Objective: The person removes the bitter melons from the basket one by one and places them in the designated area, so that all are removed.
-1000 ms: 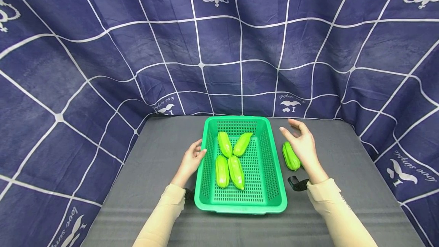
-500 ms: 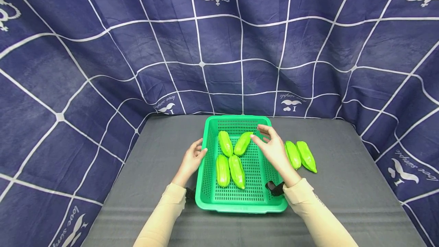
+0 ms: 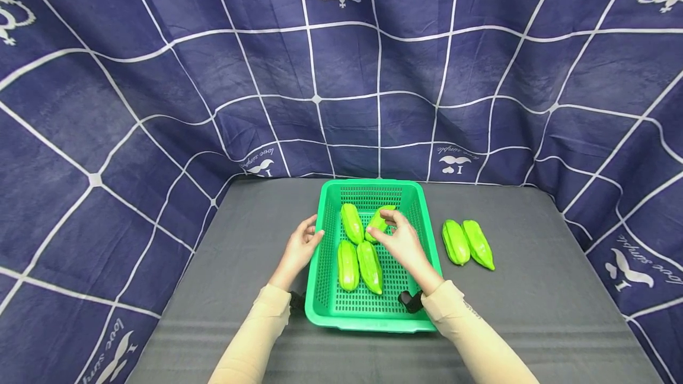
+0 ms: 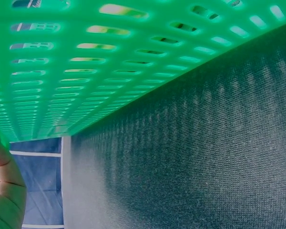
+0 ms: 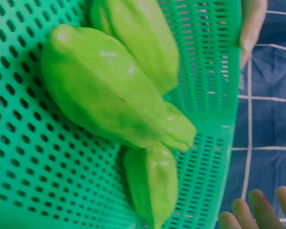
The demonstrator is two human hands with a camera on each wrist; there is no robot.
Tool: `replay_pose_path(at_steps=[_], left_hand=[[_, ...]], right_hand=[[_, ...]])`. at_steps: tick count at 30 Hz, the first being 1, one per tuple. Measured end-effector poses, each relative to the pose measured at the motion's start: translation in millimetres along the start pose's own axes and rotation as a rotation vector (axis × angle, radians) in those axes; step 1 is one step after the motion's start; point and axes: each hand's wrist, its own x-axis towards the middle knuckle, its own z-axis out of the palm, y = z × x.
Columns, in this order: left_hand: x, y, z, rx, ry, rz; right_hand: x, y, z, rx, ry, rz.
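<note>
A green perforated plastic basket stands on the table with several glossy, ridged, light-green pepper-like vegetables in it. My left hand grips its left rim; in the left wrist view part of that hand shows beside the slotted wall. Inside the basket outline, my right hand hovers over the back-right pepper, thumb and fingers apart, nothing between them. Its fingertips appear at the lower right of the right wrist view, away from the large pepper. Part of the back-right pepper is hidden behind the hand.
Two more green peppers, one nearer the basket and one just right of it, lie side by side on the grey tabletop. A blue curtain with white lines hangs behind and at both sides.
My right hand has moved left from above the two table peppers, across the basket's right rim, to over the back-right pepper. The left hand stays at the rim.
</note>
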Motion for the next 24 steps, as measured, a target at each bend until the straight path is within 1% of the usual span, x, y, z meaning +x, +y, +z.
replay_pose_path(at_steps=[3,9,16,24], left_hand=[[0.1,0.3,-0.2,-0.001,-0.005,0.003],[0.5,0.5,0.2,-0.004,-0.013,0.015],[0.7,0.3,0.4,-0.005,-0.007,0.010],[-0.1,-0.2,-0.3,-0.020,-0.007,0.014]], right_hand=[[-1.0,3.1,5.8,-0.052,-0.029,0.025],[-3.1,8.1,13.4,-0.111,-0.091,0.072],[-3.8,15.5,21.3,-0.203,-0.195,0.109],[-3.8,18.2,24.7,-0.286,-0.252,0.170]])
